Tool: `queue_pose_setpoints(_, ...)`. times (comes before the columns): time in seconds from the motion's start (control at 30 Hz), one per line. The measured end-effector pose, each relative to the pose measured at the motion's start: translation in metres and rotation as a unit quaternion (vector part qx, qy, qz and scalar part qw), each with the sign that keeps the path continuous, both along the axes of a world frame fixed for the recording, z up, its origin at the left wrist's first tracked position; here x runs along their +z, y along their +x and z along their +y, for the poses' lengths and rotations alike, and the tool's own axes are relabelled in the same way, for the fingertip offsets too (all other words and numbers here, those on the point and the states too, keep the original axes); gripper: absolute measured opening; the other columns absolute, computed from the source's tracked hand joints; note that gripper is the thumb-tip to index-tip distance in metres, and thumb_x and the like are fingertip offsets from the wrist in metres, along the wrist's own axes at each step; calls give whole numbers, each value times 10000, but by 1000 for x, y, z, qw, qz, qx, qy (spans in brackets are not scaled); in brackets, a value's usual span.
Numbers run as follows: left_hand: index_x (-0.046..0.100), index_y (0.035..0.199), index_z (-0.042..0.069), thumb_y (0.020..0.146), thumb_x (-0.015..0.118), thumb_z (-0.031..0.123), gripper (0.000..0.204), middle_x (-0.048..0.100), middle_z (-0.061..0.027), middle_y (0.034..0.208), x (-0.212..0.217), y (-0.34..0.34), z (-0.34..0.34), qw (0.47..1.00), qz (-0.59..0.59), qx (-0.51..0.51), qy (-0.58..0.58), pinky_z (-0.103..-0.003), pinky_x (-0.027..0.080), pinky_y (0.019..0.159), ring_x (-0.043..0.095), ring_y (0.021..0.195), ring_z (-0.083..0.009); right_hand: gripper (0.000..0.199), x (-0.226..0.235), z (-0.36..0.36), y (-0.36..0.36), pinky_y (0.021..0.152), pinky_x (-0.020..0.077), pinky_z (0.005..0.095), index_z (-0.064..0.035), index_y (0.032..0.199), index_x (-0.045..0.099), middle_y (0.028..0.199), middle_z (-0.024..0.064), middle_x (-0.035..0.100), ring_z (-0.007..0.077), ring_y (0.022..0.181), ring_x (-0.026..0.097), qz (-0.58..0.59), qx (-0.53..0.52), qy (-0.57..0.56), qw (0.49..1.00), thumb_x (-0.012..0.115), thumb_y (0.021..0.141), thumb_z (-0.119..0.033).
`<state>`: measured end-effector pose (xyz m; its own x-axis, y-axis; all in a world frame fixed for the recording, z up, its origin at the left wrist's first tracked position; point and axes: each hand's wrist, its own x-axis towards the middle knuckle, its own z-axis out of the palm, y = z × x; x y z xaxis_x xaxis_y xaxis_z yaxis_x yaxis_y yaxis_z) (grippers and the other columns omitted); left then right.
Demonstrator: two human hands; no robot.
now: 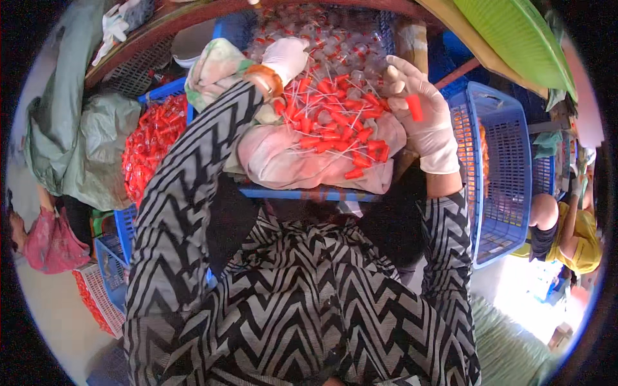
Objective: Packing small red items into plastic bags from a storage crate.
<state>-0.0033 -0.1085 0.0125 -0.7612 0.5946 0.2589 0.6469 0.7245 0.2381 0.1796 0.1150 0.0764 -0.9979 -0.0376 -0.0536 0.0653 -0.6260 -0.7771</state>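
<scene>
My left hand [286, 59], in a white glove, reaches in among small clear plastic bottles [351, 48]; its fingers are bent, and what they hold, if anything, is hidden. My right hand [430, 132], also gloved, is raised at the right of the pile with a red cap [413, 108] held against its palm and fingers partly curled. Between the hands lie several loose red caps with thin white stems [331, 116]. They rest partly on a pink and white cloth [283, 157] at the near side of the bottles.
A blue basket [177, 90] of red-capped pieces [153, 138] stands left, beside a grey-green sack [106, 145]. At right is a tall blue basket [505, 174]. A green tray-like thing [515, 38] overhangs the far right. Another person [582, 235] sits at the right edge.
</scene>
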Motion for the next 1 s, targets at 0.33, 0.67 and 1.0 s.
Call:
queue_pose_setpoints(0.33,700,923,98,729,648,313,294,660,-174,946,-31,-15,21,975,-137,61,-164,-425,502,798,628,913,-352,432,-16,7,-12,513,339,175,119,1205,442,892,43,578,21,610,431,72,134,-146,977,446,934,-217)
queue_pose_setpoints(0.67,686,985,204,793,595,304,235,664,-113,955,-10,15,-8,984,-139,84,73,-390,493,802,626,902,-302,466,-9,0,-15,500,346,152,90,1212,463,930,39,613,34,660,488,20,31,25,999,466,898,-253)
queue_pose_setpoints(1.0,634,1086,126,767,575,162,326,610,-136,1086,-25,0,33,969,0,-23,-248,-443,460,849,579,1002,-349,409,-20,4,-17,555,427,198,43,1125,568,933,72,653,71,654,534,-52,-12,51,997,370,932,-259)
